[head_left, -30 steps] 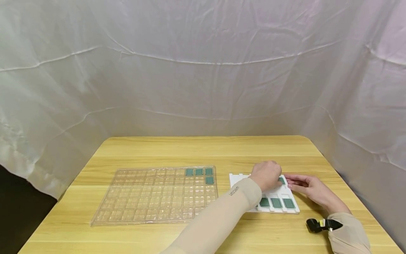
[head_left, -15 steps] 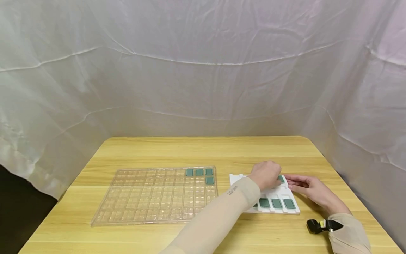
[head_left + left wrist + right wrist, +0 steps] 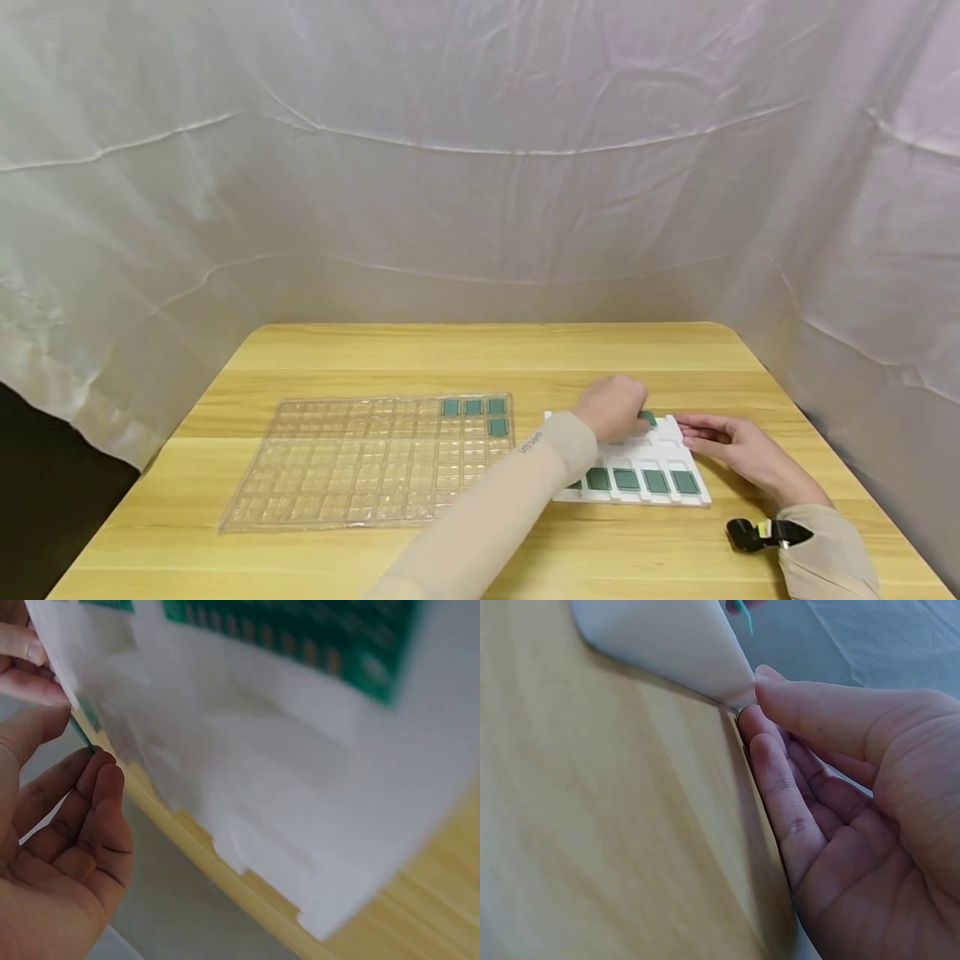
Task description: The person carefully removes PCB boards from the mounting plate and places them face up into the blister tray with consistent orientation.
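Observation:
My left hand point(image 3: 611, 408) is above the upper row of a white slotted tray point(image 3: 660, 450). Between its thumb and fingertips it pinches a thin green circuit board point(image 3: 648, 418); the left wrist view shows this board point(image 3: 82, 733) edge-on. At the tray's right edge, my right hand point(image 3: 738, 450) holds the tray near its far corner. In the right wrist view its thumb point(image 3: 810, 705) lies against the tray's edge, a finger just below. Several green boards point(image 3: 626, 479) sit in the tray's near row. My left hand and sleeve hide the tray's left part.
Left of the white tray lies a clear plastic tray point(image 3: 337, 462) with many pockets. Several green boards point(image 3: 496, 406) fill its far right corner. The wooden table point(image 3: 480, 354) is bordered by pale curtains point(image 3: 480, 217). A black device point(image 3: 765, 533) is strapped to the right wrist.
My left hand has drawn back to the left with the green board, out of the far right slot. More of the near row shows. My right hand has stayed at the tray's edge.

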Action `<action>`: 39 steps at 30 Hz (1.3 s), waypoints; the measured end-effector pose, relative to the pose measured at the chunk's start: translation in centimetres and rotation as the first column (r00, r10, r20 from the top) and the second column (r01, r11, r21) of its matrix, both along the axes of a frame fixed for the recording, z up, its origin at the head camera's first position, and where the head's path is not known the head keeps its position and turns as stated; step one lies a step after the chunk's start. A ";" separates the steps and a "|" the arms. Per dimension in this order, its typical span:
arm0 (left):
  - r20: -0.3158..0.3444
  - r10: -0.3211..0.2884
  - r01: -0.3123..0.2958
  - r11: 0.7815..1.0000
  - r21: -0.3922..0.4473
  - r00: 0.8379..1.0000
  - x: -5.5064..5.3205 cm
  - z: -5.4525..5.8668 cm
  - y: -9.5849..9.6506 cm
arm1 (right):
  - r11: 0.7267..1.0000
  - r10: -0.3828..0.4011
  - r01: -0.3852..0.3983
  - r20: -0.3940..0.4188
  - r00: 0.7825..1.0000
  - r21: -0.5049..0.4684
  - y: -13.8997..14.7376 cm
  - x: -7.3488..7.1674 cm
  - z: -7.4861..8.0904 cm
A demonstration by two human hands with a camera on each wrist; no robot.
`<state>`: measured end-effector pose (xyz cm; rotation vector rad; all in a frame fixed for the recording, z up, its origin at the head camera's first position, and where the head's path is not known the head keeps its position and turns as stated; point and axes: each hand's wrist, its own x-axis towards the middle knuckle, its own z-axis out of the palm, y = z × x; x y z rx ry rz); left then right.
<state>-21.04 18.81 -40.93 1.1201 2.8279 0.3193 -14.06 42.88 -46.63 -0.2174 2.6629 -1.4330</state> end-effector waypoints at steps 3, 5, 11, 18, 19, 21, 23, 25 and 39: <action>0.032 -0.003 0.002 0.999 0.039 0.999 -0.4 0.1 -1.1 | 1.000 0.000 0.000 0.001 1.000 -0.014 -0.1 -0.2 -0.1; 0.043 -0.012 0.010 0.998 0.054 0.999 -0.8 0.2 -1.8 | 1.000 0.007 -0.007 0.002 1.000 -0.017 -0.1 -0.4 -0.2; 0.043 -0.035 0.031 0.996 0.085 0.998 -2.0 0.3 -3.7 | 0.999 -0.001 0.001 -0.001 1.000 0.040 0.1 -0.5 0.0; -0.026 -0.051 0.053 0.995 0.089 0.998 -2.9 0.3 -5.3 | 0.999 -0.005 0.006 -0.010 1.000 0.046 0.3 -0.3 0.2; -0.035 -0.053 0.056 0.995 0.084 0.998 -3.0 0.4 -5.5 | 0.999 -0.005 0.005 -0.009 1.000 0.038 0.4 -0.2 0.2; -0.051 -0.058 0.062 0.996 0.071 0.997 -3.0 0.6 -6.0 | 1.000 -0.006 0.006 -0.005 1.000 0.029 0.4 -0.1 0.3; -0.059 -0.057 0.061 0.997 0.056 0.997 -2.9 0.9 -6.5 | 0.999 -0.009 0.009 -0.004 1.000 0.038 0.5 0.0 0.3; -0.063 -0.051 0.054 0.997 0.047 0.997 -2.9 1.3 -7.1 | 0.999 -0.014 0.015 -0.007 1.000 0.052 0.5 0.1 0.4; -0.011 -0.030 0.031 0.993 0.112 0.999 -2.4 2.5 -12.3 | 1.000 -0.015 0.015 0.009 1.000 0.027 1.2 0.1 0.4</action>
